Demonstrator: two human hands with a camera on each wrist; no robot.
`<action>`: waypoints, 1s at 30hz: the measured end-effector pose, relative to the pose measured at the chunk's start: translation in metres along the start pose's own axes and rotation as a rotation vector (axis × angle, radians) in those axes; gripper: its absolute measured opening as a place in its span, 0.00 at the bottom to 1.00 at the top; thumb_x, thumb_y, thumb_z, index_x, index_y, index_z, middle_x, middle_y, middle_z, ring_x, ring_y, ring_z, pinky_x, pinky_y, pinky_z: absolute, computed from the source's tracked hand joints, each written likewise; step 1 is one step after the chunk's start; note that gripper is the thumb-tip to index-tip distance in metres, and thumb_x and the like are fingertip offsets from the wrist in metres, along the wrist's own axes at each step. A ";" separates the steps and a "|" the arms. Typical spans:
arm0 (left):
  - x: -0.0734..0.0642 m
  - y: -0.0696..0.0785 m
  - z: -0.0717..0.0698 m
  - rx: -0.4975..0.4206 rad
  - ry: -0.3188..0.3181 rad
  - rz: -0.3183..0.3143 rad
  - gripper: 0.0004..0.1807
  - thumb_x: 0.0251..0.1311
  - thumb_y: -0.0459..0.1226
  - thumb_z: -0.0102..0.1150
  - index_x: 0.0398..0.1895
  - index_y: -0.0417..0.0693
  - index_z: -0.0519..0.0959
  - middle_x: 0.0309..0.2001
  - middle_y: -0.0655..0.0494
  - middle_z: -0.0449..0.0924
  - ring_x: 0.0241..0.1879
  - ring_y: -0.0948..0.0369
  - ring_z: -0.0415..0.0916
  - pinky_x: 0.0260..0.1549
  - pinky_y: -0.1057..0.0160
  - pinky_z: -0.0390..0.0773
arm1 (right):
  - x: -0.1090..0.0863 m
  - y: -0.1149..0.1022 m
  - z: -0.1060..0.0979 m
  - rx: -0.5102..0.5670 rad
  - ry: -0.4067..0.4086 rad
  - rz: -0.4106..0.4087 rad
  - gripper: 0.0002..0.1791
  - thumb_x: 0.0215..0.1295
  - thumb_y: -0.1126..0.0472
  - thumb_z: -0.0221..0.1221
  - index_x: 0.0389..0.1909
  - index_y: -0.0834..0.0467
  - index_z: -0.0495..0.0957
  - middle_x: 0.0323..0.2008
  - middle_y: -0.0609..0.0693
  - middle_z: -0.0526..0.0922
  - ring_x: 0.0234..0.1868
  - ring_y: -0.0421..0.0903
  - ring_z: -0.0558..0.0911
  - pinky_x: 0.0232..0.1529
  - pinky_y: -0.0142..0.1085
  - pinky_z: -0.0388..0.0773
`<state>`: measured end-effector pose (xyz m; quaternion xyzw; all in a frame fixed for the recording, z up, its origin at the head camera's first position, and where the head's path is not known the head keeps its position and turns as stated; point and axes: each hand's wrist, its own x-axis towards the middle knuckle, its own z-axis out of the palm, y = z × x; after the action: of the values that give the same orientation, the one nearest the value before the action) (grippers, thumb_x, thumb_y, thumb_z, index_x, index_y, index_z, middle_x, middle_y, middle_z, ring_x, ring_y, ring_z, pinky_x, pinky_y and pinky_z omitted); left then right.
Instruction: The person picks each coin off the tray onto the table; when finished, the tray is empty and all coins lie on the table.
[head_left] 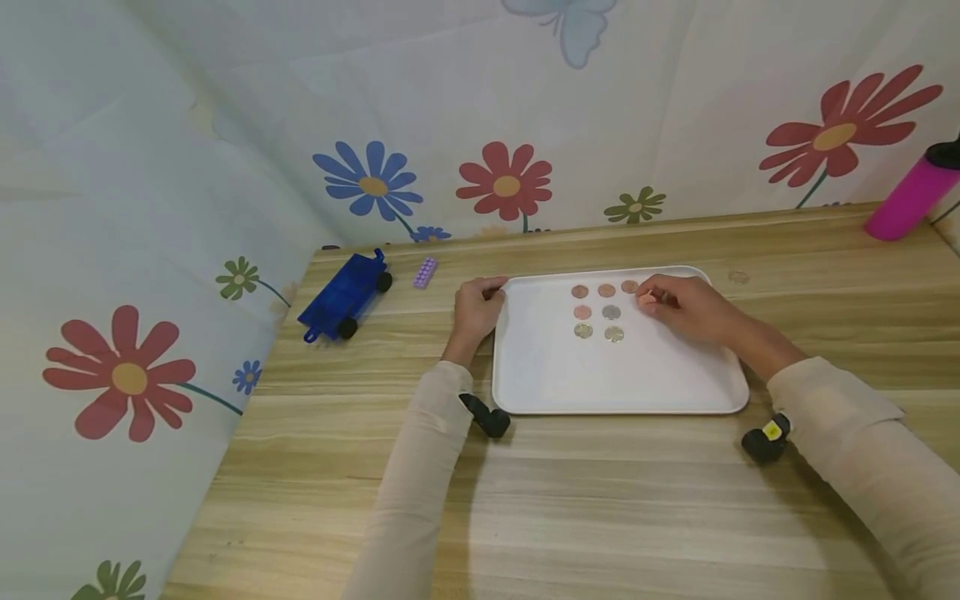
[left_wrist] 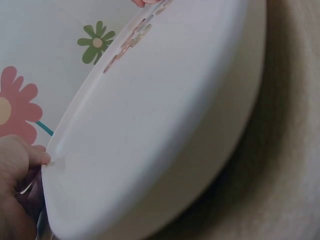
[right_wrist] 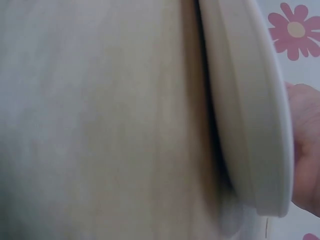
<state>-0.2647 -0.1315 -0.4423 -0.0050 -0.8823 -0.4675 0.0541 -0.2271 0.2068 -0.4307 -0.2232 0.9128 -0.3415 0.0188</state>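
While I watch from afar, the right hand (head_left: 692, 310) pinches one copper-coloured coin (head_left: 647, 298) in its fingertips; the white tray (head_left: 547, 375) runs from the left hand (head_left: 478, 312), which grips its rim, to beneath the right. As I judge it, the pinched coin is best lowered flat and let go gently, fingertips clear of its neighbours so that the rows stay straight, while the left hand's hold steadies the tray against sliding. Counted on the tray, to the left of the right hand: four copper-coloured coins (head_left: 582, 312), one silver-coloured coin (head_left: 611, 312) and two gold-coloured coins (head_left: 615, 334), seven in all, in rows of three, two and two; I cannot tell whether the hand hides more. Just beyond the left hand, to its left: one purple toy brick (head_left: 425, 272) and, farther out, one blue toy cart (head_left: 343, 295). Well apart from the right hand, on its right: one magenta bottle (head_left: 909, 200) with a black lid (head_left: 943, 156)
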 end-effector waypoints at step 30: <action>0.001 -0.001 0.000 -0.016 -0.003 -0.003 0.15 0.68 0.29 0.57 0.53 0.38 0.86 0.51 0.40 0.87 0.49 0.49 0.83 0.50 0.56 0.82 | -0.004 0.005 -0.008 0.065 0.104 0.104 0.14 0.67 0.71 0.62 0.52 0.65 0.80 0.37 0.61 0.82 0.36 0.46 0.74 0.35 0.23 0.70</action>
<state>-0.2656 -0.1319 -0.4432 -0.0046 -0.8787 -0.4744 0.0520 -0.2271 0.2167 -0.4280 -0.1566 0.9115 -0.3804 -0.0035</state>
